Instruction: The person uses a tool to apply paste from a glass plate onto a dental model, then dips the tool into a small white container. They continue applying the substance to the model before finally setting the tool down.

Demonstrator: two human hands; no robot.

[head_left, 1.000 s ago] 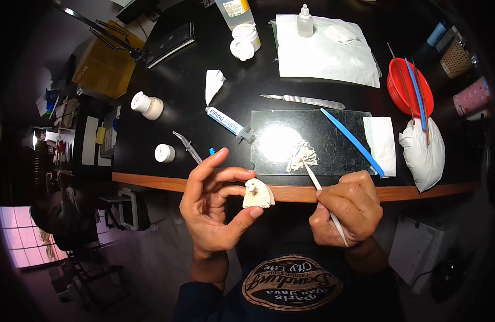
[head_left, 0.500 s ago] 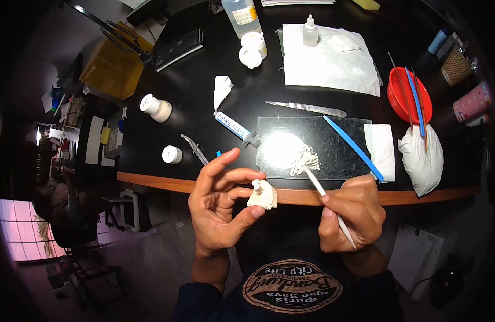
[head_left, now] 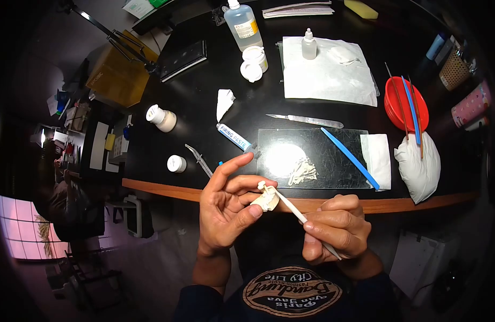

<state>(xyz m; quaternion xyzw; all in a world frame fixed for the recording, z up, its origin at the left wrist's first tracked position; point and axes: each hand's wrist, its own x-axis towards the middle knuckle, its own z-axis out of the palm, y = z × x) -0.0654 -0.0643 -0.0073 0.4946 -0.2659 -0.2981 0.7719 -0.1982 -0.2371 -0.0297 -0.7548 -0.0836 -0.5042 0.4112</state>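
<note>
My left hand [head_left: 226, 206] pinches a small cream plaster model [head_left: 266, 200] between thumb and fingers, below the table's wooden front edge. My right hand [head_left: 336, 229] grips a thin white-handled brush [head_left: 290, 208] like a pen; its tip touches the top of the model. On the black table just beyond lies a glass mixing slab [head_left: 333, 153] with a smear of white paste [head_left: 301, 172] near its front edge.
A blue spatula [head_left: 349, 156] lies across the slab, a scalpel [head_left: 306, 120] behind it. A firing paste syringe [head_left: 234, 137], tweezers [head_left: 199, 160], small jars [head_left: 162, 118], a liquid bottle [head_left: 244, 24], tissue sheets [head_left: 325, 67], a red bowl [head_left: 405, 104] and a white cloth bundle [head_left: 416, 163] surround it.
My right hand has pulled the brush back from the paste on the slab and brought its tip to the model in my left hand. The view has shifted slightly.
</note>
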